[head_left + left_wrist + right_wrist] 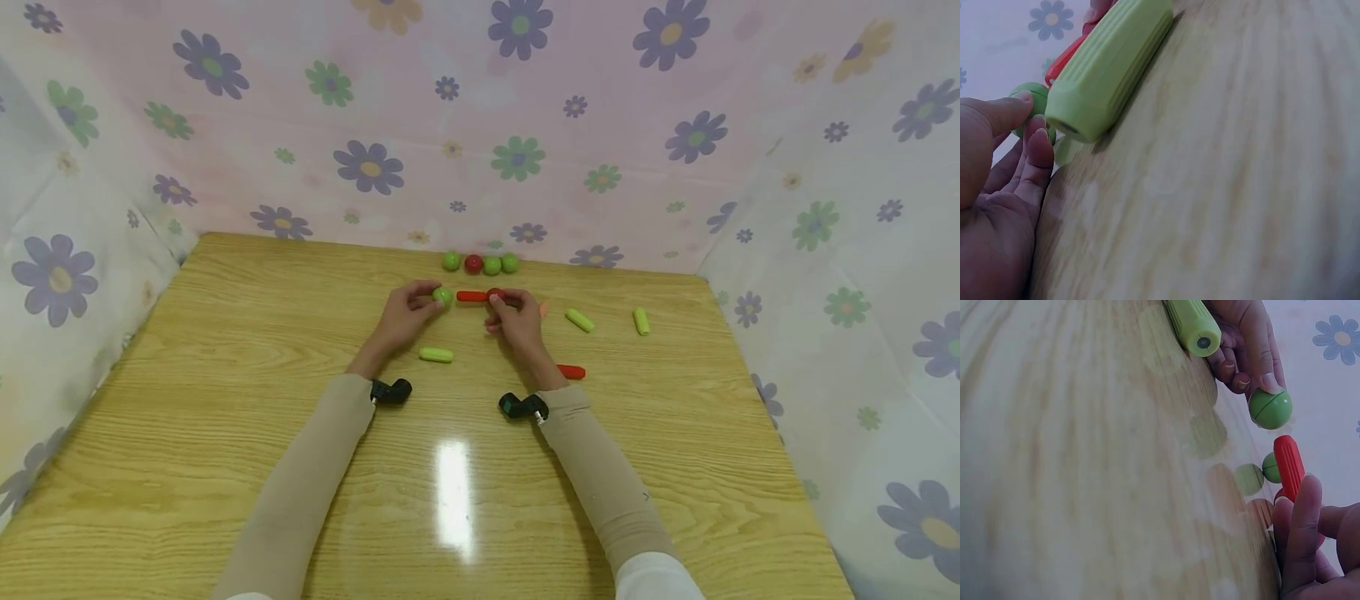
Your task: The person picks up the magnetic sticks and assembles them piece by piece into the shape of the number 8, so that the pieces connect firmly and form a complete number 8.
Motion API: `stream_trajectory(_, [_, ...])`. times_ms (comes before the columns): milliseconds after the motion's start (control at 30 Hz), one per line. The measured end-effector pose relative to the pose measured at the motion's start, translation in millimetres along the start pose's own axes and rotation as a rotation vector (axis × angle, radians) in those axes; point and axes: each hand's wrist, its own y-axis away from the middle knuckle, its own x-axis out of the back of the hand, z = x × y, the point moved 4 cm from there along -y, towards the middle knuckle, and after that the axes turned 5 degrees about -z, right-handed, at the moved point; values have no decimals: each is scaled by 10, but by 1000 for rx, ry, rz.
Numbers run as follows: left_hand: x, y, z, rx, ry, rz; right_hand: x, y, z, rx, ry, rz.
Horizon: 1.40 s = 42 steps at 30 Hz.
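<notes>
My left hand [408,314] pinches a glossy green ball [442,297] between thumb and fingertips. The right wrist view shows a thin groove round this green ball [1271,410]. In my right hand [516,321], the fingers and thumb grip a red ball [495,293], and a ridged red handle [471,297] points left from it toward the green ball. A gap separates the handle's end from the green ball. The fingers partly cover the red ball. Nearer my left wrist lies a light green ridged handle [437,355], which has a hole in its end.
Along the back edge stand a green ball [451,262], a red ball [473,264] and two more green balls [500,264]. Light green handles [580,320] [641,322] lie to the right. A red handle [572,372] and an orange piece [543,309] lie partly behind my right arm.
</notes>
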Motion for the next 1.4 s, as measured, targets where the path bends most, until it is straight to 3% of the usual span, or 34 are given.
stream_trajectory(233, [71,-37,-15,-25,-80,-22,3,-13,8,-8,10,-1])
stream_trajectory(667, [35,-22,-13,-18,49,2,-3,6,-13,-4,20,0])
stream_trajectory(1400, [15,-11,-4,-19,16,-8,-15,10,-7,-5,41,9])
